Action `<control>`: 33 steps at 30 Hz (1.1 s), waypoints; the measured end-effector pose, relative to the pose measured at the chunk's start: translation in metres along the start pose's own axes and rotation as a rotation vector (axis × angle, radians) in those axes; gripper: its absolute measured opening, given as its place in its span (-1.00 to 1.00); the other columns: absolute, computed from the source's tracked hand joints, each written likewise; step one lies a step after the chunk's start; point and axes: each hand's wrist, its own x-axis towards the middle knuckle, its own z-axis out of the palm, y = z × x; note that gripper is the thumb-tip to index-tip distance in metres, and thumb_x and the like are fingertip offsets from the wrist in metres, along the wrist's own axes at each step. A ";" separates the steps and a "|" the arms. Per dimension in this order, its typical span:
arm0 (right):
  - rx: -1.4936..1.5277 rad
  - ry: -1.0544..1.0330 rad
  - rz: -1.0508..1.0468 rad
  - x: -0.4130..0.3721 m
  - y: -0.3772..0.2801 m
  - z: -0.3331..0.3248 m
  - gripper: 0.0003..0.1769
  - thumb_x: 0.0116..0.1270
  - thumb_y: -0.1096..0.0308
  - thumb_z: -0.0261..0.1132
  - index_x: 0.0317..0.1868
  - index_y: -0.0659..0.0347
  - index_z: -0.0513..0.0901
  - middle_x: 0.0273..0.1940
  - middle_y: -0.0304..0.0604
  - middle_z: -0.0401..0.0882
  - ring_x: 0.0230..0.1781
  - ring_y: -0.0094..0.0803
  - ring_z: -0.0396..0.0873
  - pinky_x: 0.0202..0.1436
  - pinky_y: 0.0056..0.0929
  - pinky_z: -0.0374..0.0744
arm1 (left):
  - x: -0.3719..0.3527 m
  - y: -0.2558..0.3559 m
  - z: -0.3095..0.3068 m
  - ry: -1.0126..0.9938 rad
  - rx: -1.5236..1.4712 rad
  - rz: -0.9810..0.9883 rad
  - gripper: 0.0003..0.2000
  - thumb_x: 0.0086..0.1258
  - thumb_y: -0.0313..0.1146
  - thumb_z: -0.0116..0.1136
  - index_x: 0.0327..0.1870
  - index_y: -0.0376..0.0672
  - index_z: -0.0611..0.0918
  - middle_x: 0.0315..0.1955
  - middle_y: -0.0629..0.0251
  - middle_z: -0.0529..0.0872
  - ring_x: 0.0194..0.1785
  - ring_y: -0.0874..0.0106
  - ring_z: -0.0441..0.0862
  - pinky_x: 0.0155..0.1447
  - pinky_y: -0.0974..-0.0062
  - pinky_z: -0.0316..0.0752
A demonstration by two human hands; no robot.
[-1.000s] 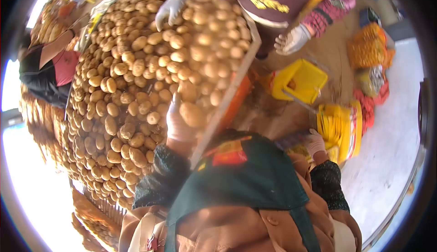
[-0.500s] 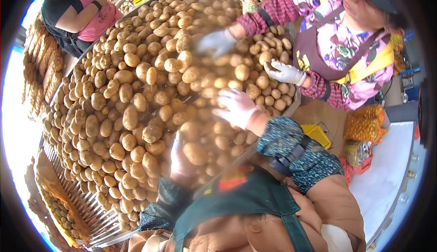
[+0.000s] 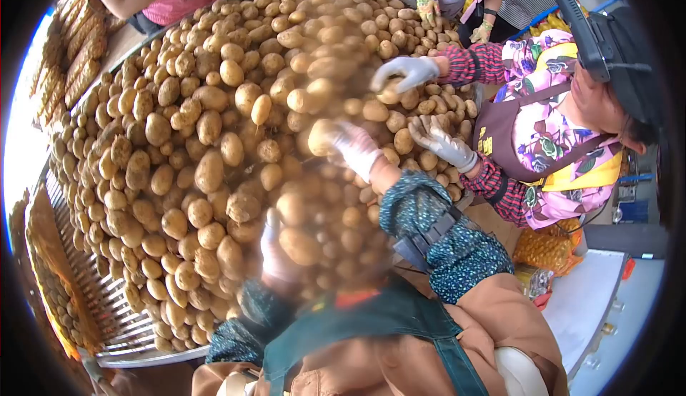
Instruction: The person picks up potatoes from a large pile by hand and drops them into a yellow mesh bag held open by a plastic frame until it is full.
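Note:
My left hand point(image 3: 279, 254), in a pale glove, is cupped along the near side of the heap with its fingers pointing up. A large potato point(image 3: 300, 246) lies in it, and another potato point(image 3: 291, 209) sits by the fingertips. My right hand point(image 3: 355, 151), also gloved, is over the middle of the heap. Its fingertips close on a yellowish potato point(image 3: 321, 137); the fingers are slightly blurred. Brown potatoes point(image 3: 209, 172) of mixed sizes surround both hands. The area between my hands is hazy.
The potatoes lie on a slatted metal table point(image 3: 118, 310). At the right, a co-worker's gloved hands point(image 3: 411, 74) work over the heap. More workers' hands point(image 3: 426, 3) are at the far edge. Filled net sacks point(image 3: 547, 248) stand at the right, others point(image 3: 82, 53) at the left.
My right hand has moved left and onto a potato. My left hand has stayed nearly in place with its potato. The co-worker's far hand has moved right, and the view has shifted somewhat.

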 end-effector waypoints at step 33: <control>-1.113 0.177 -0.343 0.091 -0.032 -0.019 -0.31 0.09 -0.04 0.53 0.14 0.21 0.63 0.07 0.03 0.63 0.14 -0.06 0.57 0.22 -0.15 0.54 | 0.009 0.021 -0.035 -0.087 -0.159 -0.009 -0.33 0.48 0.28 -0.04 0.27 -0.18 0.52 0.23 0.08 0.56 0.26 0.12 0.52 0.31 0.12 0.50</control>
